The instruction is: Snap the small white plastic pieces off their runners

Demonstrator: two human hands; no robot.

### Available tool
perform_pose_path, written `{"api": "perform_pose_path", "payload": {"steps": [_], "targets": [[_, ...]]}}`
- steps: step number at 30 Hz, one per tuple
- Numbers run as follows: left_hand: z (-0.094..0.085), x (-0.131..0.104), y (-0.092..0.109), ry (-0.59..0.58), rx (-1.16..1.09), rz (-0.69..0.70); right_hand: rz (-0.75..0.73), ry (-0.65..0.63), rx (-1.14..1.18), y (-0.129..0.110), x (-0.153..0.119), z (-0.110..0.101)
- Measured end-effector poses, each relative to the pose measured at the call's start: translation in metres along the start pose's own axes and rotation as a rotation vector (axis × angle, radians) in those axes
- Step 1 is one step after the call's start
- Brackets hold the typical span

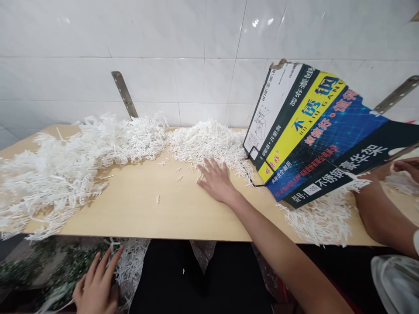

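My right hand lies palm down on the tabletop, fingers spread. Its fingertips are at the front edge of a middle pile of thin white plastic-looking pieces. Below the table's front edge, my left hand has its fingers stretched out and apart, with no object visible in its grasp. White strands and dark green foliage-like material lie beneath and beside it. A larger heap of white branching strands covers the table's left side. A few loose bits are scattered between the heaps.
A printed cardboard panel stands tilted on the right of the table. More white pieces lie beneath it. Behind it are another person's arm and hand. Metal brackets are against the tiled wall.
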State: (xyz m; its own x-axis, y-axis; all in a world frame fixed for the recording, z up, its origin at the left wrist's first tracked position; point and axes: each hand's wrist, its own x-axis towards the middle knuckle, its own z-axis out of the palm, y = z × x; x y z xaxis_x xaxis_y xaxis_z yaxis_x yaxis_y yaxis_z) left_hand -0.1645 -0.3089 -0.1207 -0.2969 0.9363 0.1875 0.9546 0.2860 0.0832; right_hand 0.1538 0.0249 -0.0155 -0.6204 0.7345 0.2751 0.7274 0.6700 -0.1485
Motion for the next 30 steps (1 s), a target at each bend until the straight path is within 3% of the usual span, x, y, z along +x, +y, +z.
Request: {"api": "perform_pose_path", "payload": {"steps": [3,6,7,9,12,14,17,19,21,23,25,27,29,30], "targets": [[0.005,0.005,0.002,-0.085,0.041,0.012,0.149,0.098,-0.022,0.019,-0.001,-0.002],[0.005,0.007,0.025,-0.031,-0.110,0.061,0.240,0.090,0.007,0.024,-0.007,-0.002],[0.006,0.007,0.040,-0.027,-0.193,0.103,0.253,0.077,0.020,0.022,-0.007,-0.001],[0.013,0.005,0.078,-0.134,-0.308,0.123,0.239,0.058,0.039,0.019,-0.007,0.002],[0.025,0.000,0.142,-0.438,-0.184,0.161,0.188,0.042,0.039,0.015,-0.005,0.006],[0.029,0.001,0.178,-0.553,-0.125,0.114,0.187,0.040,0.041,0.016,-0.004,0.008],[0.030,0.008,0.211,-0.708,-0.411,0.196,0.192,0.063,0.066,0.019,-0.003,0.008],[0.029,0.012,0.219,-0.713,-0.629,0.237,0.155,0.120,0.093,0.019,-0.004,0.005],[0.028,0.012,0.220,-0.550,-0.730,0.254,0.066,0.224,0.141,0.015,-0.006,0.000],[0.020,0.009,0.214,-0.307,-0.792,0.327,-0.063,0.317,0.223,0.009,-0.008,-0.006],[0.003,0.007,0.204,-0.022,-0.868,0.463,-0.187,0.327,0.301,0.000,-0.010,-0.009],[-0.025,0.016,0.190,0.309,-0.919,0.535,-0.269,0.257,0.320,-0.007,-0.010,-0.009],[-0.060,0.045,0.172,0.535,-0.932,0.319,-0.290,0.187,0.295,-0.011,-0.008,-0.006],[-0.077,0.067,0.161,0.715,-0.924,0.144,-0.284,0.170,0.288,-0.012,-0.007,-0.004]]}}
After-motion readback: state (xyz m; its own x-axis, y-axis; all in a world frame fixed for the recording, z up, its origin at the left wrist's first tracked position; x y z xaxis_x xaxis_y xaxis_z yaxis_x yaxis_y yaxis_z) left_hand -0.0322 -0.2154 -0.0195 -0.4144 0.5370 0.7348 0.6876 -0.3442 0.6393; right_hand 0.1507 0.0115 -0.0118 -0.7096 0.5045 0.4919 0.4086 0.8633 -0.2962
